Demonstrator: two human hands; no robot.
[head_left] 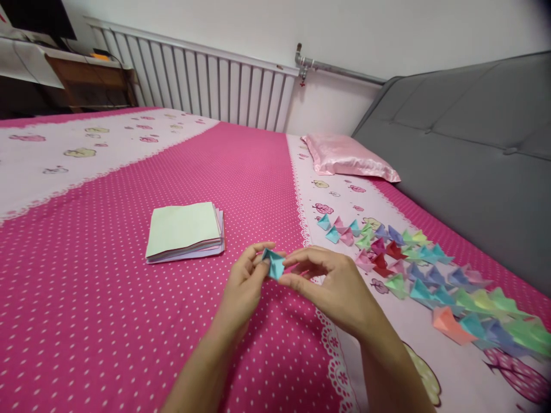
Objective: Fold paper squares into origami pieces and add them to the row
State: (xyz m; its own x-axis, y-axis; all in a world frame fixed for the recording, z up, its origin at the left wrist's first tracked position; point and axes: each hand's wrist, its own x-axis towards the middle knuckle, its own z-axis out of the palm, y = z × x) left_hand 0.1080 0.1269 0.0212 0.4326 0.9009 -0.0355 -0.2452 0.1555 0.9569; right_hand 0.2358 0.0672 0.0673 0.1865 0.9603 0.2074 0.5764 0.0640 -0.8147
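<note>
A small turquoise folded-paper piece (276,266) is held up between my two hands above the bed. My left hand (247,274) pinches its left side between thumb and fingers. At its right edge, the thumb and fingertips of my right hand (329,278) close on the paper. A stack of coloured paper sheets (185,230), pale green on top, lies to the left of my hands. Several rows of folded paper boats (394,250) in blue, green, pink, red and orange stand on the right.
A pink dotted bedspread (129,321) with a pale printed band covers the bed. A shiny pink pillow (348,156) lies against the grey headboard (465,143). Beyond the bed are a white radiator (202,74), a pipe (340,67) and a desk (92,77) with a monitor (38,20).
</note>
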